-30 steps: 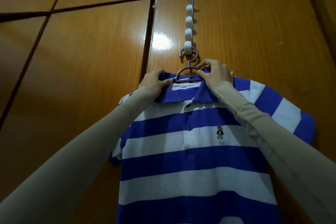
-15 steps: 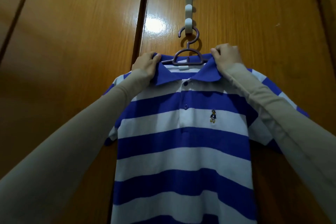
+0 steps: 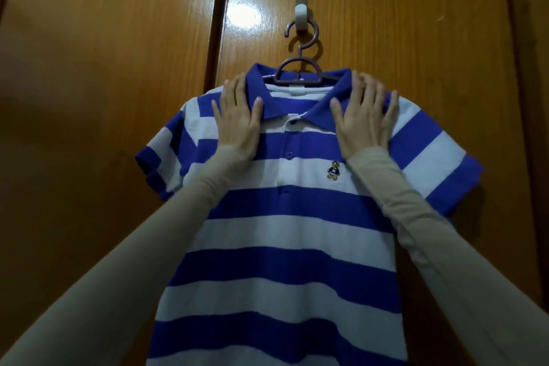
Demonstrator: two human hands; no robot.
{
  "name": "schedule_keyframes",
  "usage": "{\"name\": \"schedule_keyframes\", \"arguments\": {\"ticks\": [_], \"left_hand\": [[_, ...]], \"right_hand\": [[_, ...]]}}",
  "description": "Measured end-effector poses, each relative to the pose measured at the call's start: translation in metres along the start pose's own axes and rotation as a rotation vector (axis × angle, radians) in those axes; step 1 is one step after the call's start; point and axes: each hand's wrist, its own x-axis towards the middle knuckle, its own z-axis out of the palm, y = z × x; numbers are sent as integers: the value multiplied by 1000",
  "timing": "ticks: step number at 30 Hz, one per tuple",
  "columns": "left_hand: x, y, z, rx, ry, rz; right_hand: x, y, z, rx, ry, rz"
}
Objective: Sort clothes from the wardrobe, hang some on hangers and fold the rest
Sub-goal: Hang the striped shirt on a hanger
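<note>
Blue-and-white striped polo shirt hangs on purple plastic hanger, hooked to white knobbed rack on glossy wooden wardrobe door. Left hand & right hand press flat beside collar, fingers straight, spread apart; beige sleeves cover shirt sides.

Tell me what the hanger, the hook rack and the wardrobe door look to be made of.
Hanger: likely plastic, dull mauve, smoothly moulded. Hook rack: probably white plastic, with rounded glossy knobs. Wardrobe door: wood or wood veneer, varnished; the grain shows and a lamp glare reflects off it.
</note>
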Motion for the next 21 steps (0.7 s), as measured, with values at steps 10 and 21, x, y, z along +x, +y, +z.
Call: {"name": "schedule_keyframes", "arguments": {"ticks": [10, 21], "left_hand": [[-127, -49, -3, 386, -210, 90], [-197, -77, -49, 423, -76, -275]], "right_hand": [[-128, 3, 54, -82, 37, -265], [-188, 21, 39, -117, 134, -157]]}}
